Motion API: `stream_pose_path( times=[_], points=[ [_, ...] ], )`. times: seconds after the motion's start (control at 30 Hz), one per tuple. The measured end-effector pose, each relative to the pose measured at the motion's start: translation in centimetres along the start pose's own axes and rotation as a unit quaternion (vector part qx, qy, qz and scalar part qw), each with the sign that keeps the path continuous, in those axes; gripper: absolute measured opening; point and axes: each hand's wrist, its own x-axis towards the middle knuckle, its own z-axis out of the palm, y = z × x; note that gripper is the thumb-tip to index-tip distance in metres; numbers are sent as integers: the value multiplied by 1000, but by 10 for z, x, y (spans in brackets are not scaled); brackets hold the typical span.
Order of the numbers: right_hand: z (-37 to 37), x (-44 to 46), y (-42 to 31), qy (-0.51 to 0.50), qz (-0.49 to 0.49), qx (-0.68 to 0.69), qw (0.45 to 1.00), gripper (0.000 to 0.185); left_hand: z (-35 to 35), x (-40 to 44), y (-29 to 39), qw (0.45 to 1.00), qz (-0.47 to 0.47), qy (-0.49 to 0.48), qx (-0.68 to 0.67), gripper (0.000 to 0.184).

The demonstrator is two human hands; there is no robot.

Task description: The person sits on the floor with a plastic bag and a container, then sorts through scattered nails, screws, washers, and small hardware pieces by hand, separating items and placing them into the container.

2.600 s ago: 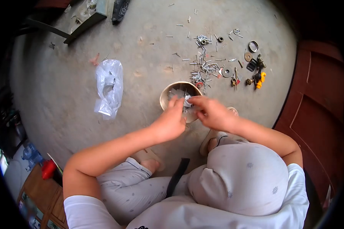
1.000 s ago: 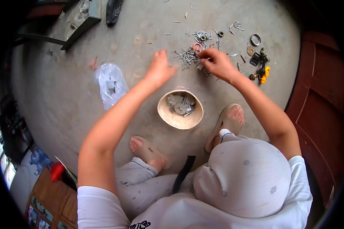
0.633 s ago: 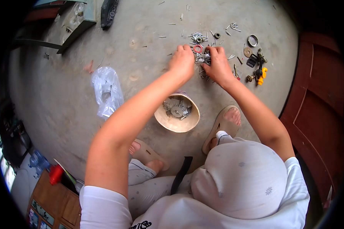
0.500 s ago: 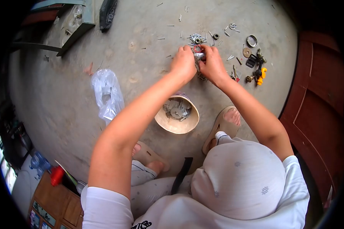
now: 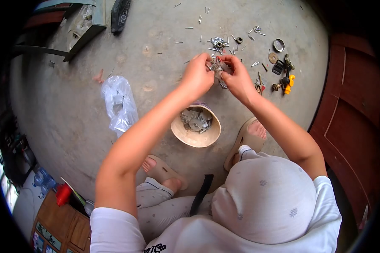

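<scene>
My left hand [image 5: 198,75] and my right hand [image 5: 238,79] meet over the concrete floor, fingers closed on a clump of small metal pieces [image 5: 216,66]. Fingers partly cover the clump, and its single pieces are too small to name. Something thin and red shows at its upper edge. Just beyond my hands lies a pile of nails [image 5: 218,43]; more metal bits [image 5: 223,84] show below them. Nearer to me stands a cream tub [image 5: 196,141] with nails, loose metal bits and a round washer [image 5: 195,125] inside.
To the right lie a metal ring [image 5: 278,45], a flat washer [image 5: 273,58], a black buckle [image 5: 278,67] and a yellow-handled fitting [image 5: 289,84]. A clear plastic bag [image 5: 119,103] lies left. Loose nails are scattered farther off. A dark red wooden panel [image 5: 354,105] borders the right side.
My hands have come slightly toward me and turned, showing more of the metal clump between the fingers. More of the nail pile beyond them is uncovered. The tub stays in place.
</scene>
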Motion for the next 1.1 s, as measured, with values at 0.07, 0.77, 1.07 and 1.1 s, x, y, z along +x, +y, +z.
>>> stream_pose_path(
  times=[0.07,0.77,1.07,1.1],
  points=[
    [4,-27,-18,-7,-31,-19,999,42,-23,-34,18,999,22,-10,-34,33],
    [-73,-55,-5,23,-71,-371,926,15,-65,-137,4,985,-4,-172,3,24],
    [-116,-35,47,140,28,-437,888,21,-55,-118,12,985,-23,-167,-26,16],
    [-119,-32,46,142,47,-419,896,22,-55,-116,12,985,-34,-167,-33,16]
  ],
)
